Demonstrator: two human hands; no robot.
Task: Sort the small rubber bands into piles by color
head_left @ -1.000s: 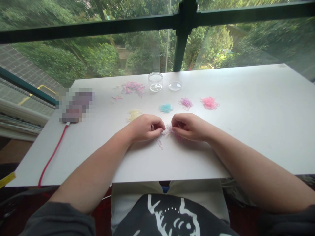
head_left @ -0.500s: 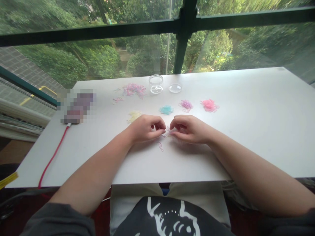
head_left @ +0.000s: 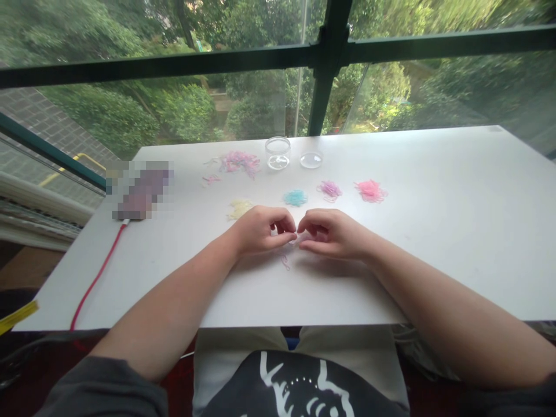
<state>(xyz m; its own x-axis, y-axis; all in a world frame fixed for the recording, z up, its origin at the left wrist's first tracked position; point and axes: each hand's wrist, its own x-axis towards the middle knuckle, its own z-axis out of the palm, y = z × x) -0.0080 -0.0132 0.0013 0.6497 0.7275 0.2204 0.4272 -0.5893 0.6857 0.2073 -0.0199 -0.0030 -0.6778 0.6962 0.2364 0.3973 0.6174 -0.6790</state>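
Observation:
My left hand (head_left: 260,230) and my right hand (head_left: 330,233) rest on the white table (head_left: 434,231), fingertips almost touching, both pinched on a small tangle of pinkish rubber bands between them. A few loose pink bands (head_left: 285,262) lie just in front of the hands. Beyond the hands sit sorted little heaps of bands: a yellow heap (head_left: 239,208), a blue heap (head_left: 295,198), a purple heap (head_left: 329,189) and a pink heap (head_left: 370,190). A mixed, mostly pink pile (head_left: 238,161) lies further back on the left.
A clear round jar (head_left: 277,153) and its clear lid (head_left: 311,160) stand near the table's far edge. A blurred-out object (head_left: 139,190) with a red cable (head_left: 98,278) lies at the left. Windows with a dark frame rise right behind the table.
The two hands have drawn closer together, so their fingertips now nearly meet over the small tangle. The view has tilted slightly downward.

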